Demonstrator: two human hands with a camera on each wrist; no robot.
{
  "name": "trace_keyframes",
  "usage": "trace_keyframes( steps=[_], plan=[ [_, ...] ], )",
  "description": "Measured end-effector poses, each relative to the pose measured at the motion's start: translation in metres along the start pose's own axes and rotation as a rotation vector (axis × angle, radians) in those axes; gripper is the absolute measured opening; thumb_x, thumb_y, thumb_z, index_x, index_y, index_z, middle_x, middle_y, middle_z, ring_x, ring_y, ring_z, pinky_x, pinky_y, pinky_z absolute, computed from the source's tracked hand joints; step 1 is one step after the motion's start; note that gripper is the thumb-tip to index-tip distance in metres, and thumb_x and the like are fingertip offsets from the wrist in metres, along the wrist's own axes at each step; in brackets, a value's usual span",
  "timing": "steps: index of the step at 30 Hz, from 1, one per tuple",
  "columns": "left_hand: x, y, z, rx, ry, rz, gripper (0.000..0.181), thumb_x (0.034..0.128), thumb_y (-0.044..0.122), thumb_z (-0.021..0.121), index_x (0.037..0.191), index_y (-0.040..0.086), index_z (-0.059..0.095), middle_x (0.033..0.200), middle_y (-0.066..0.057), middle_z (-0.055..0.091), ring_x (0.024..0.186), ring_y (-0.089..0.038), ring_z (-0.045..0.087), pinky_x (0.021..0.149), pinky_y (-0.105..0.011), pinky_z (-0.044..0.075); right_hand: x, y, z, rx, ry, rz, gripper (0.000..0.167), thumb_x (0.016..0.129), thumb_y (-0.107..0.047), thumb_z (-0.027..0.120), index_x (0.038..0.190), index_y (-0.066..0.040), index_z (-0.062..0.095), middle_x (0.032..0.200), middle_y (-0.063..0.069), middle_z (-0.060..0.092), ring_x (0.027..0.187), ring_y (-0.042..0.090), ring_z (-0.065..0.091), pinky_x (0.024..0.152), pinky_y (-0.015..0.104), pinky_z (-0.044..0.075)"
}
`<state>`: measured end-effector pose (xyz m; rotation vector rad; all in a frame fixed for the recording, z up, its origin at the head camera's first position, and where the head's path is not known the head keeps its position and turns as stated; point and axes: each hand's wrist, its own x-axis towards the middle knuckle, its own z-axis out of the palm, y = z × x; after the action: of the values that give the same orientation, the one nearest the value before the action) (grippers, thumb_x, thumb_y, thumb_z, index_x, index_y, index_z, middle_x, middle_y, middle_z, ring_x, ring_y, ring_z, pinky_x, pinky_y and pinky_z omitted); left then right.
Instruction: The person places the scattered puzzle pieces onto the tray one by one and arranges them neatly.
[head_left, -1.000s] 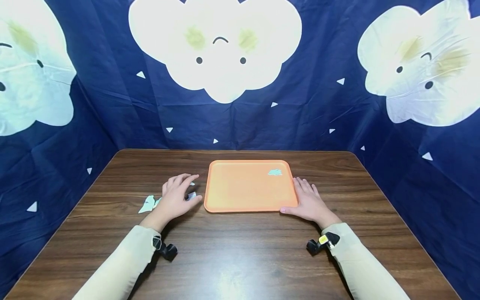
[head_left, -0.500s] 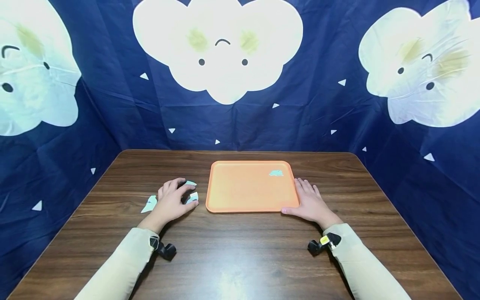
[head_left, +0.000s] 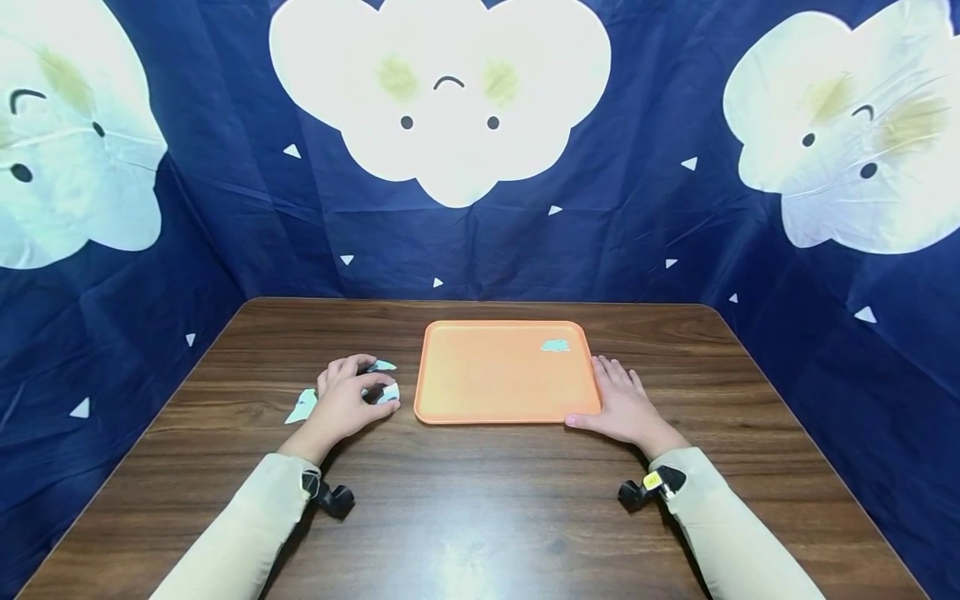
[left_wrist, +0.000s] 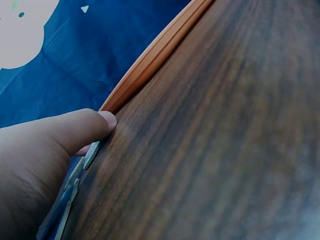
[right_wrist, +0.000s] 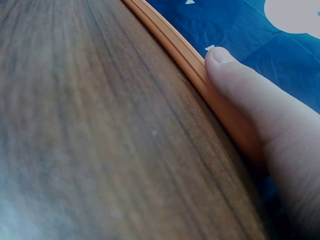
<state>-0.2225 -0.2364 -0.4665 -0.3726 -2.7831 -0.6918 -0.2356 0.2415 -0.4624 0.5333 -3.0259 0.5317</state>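
In the head view my left hand [head_left: 348, 400] is left of the orange tray, palm down. Its thumb and index finger curl at the two edges of a flat, irregular pale-blue piece [head_left: 389, 392] with a white patch, pinching it at the table. Another pale-blue piece [head_left: 382, 365] lies by the farther fingers, and one more [head_left: 302, 406] shows beside the back of the hand. My right hand [head_left: 626, 406] rests against the right side of the orange tray [head_left: 495, 392], fingers straight, thumb on its near rim. A pale-blue piece [head_left: 555, 345] lies in the tray's far right corner.
The wooden table [head_left: 480, 500] reaches back to a dark blue cloth [head_left: 465, 250] printed with white clouds. A black wrist camera [head_left: 335, 501] sits at my left cuff and another camera [head_left: 637, 493] at my right cuff.
My left hand has drawn back slightly leftward and its thumb and index finger have closed in on the white-patched piece. The right hand stays at the tray; the whole view has shifted slightly.
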Motion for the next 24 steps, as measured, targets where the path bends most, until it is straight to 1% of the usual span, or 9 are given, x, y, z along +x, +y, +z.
trace_keyframes(
  steps=[6, 9, 13, 17, 20, 24],
  plan=[
    [0.005, 0.004, -0.001, 0.005, 0.023, 0.008, 0.037, 0.0803, 0.040, 0.083, 0.109, 0.018, 0.077, 0.135, -0.014, 0.052, 0.128, -0.044, 0.033, 0.105, -0.069, 0.014, -0.001, 0.000, -0.001, 0.002, -0.003, -0.002, 0.127, 0.076, -0.078, 0.066, 0.159, 0.004, 0.016, 0.162, 0.027, 0.022, 0.151, 0.045, 0.016, 0.117, 0.065, 0.008],
    [0.008, 0.006, -0.002, 0.008, 0.037, 0.016, 0.037, 0.0807, 0.039, 0.083, 0.110, 0.018, 0.077, 0.129, -0.012, 0.056, 0.124, -0.043, 0.036, 0.103, -0.068, 0.016, -0.001, 0.000, -0.001, 0.001, -0.004, -0.003, 0.126, 0.076, -0.078, 0.066, 0.159, 0.004, 0.016, 0.162, 0.027, 0.022, 0.151, 0.045, 0.016, 0.117, 0.065, 0.008],
    [0.013, 0.009, -0.002, 0.015, 0.049, 0.026, 0.035, 0.0811, 0.040, 0.082, 0.109, 0.019, 0.076, 0.119, -0.007, 0.062, 0.115, -0.037, 0.043, 0.101, -0.063, 0.020, -0.001, 0.000, -0.001, 0.002, 0.001, -0.003, 0.127, 0.076, -0.078, 0.066, 0.159, 0.003, 0.016, 0.162, 0.027, 0.023, 0.151, 0.044, 0.016, 0.117, 0.065, 0.009],
    [0.019, 0.014, -0.003, 0.008, 0.043, 0.038, 0.039, 0.0810, 0.041, 0.082, 0.113, 0.018, 0.075, 0.109, -0.003, 0.068, 0.109, -0.032, 0.049, 0.097, -0.057, 0.027, -0.001, 0.000, -0.001, 0.010, 0.004, -0.003, 0.127, 0.075, -0.078, 0.066, 0.159, 0.003, 0.017, 0.162, 0.027, 0.023, 0.151, 0.044, 0.016, 0.117, 0.065, 0.009],
    [0.022, 0.018, -0.004, -0.003, 0.027, 0.030, 0.041, 0.0807, 0.040, 0.082, 0.114, 0.017, 0.075, 0.107, -0.002, 0.069, 0.108, -0.031, 0.050, 0.095, -0.054, 0.029, -0.001, 0.001, -0.001, 0.014, 0.000, -0.003, 0.127, 0.076, -0.079, 0.065, 0.159, 0.003, 0.016, 0.162, 0.027, 0.023, 0.151, 0.044, 0.016, 0.117, 0.065, 0.008],
    [0.025, 0.023, -0.004, -0.011, 0.023, 0.024, 0.041, 0.0817, 0.040, 0.082, 0.116, 0.018, 0.076, 0.109, -0.003, 0.069, 0.108, -0.031, 0.050, 0.096, -0.055, 0.029, 0.000, 0.002, 0.000, 0.006, -0.006, 0.001, 0.126, 0.076, -0.079, 0.064, 0.159, 0.002, 0.016, 0.163, 0.026, 0.022, 0.151, 0.044, 0.015, 0.118, 0.065, 0.008]
  ],
)
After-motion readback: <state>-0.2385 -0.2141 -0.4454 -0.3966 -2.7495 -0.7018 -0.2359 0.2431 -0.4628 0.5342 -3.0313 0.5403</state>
